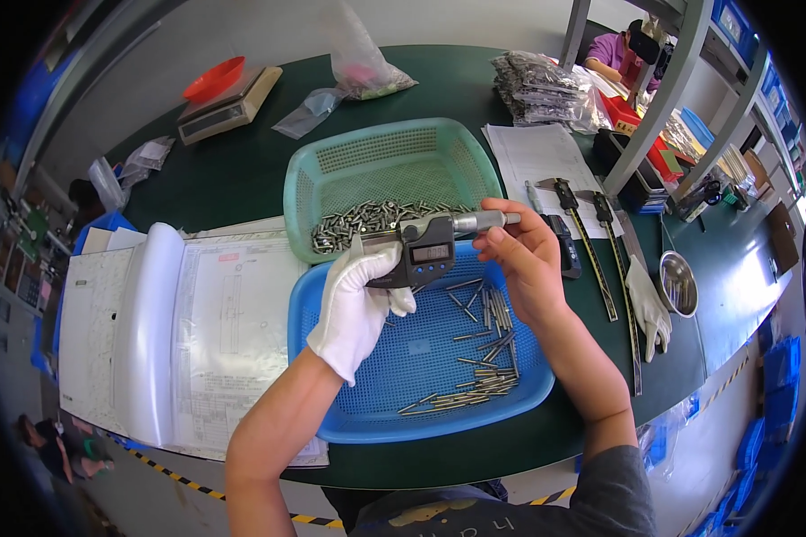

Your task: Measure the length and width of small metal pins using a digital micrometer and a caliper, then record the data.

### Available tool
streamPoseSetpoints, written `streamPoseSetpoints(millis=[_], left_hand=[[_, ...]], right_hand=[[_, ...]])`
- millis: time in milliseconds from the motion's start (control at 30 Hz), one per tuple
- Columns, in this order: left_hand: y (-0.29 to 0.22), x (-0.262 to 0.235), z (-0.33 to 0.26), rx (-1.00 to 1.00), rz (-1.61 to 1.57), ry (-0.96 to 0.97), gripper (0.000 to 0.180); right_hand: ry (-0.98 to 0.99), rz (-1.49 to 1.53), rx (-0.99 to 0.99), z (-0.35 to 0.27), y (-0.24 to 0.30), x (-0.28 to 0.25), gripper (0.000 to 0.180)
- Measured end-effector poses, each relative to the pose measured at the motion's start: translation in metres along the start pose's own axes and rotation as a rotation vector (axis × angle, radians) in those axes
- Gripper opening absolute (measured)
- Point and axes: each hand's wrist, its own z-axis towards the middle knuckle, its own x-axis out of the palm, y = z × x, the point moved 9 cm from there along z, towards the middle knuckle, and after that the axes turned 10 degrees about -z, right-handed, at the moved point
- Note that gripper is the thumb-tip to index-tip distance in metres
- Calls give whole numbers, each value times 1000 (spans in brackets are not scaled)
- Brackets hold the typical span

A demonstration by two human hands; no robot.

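Note:
My left hand (345, 313), in a white glove, is closed round the frame of a digital micrometer (430, 254) with a dark body and a small screen. My bare right hand (530, 268) pinches the silver thimble end of the micrometer between thumb and fingers. Whether a pin sits between its measuring faces I cannot tell. Below both hands lies a blue mesh basket (412, 345) with loose slim metal pins (484, 383) along its right side. Just beyond is a green mesh basket (376, 159), with a heap of short metal pins (376, 215) at its near side.
An open binder of drawings (228, 331) lies left. Calipers (582, 224), a white glove (647, 304) and a steel bowl (678, 285) lie right. A scale (228, 107) with a red tray and bagged parts (546, 89) stand behind. Another person (611, 55) sits far right.

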Motion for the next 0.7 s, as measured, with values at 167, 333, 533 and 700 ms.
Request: streamPoseSetpoints(millis=[167,333,533,700], left_hand=[[1,4,1,-10,63,68,27],[2,1,0,-6,46,19,27],[3,3,0,-14,53,35,26],[10,5,0,-45,82,62,27]], right_hand=[[100,58,149,3,-21,-6,24],[101,15,184,2,-23,-4,31],[511,-180,289,-23,-23,40,26],[461,-211,264,-21,-25,36,25]])
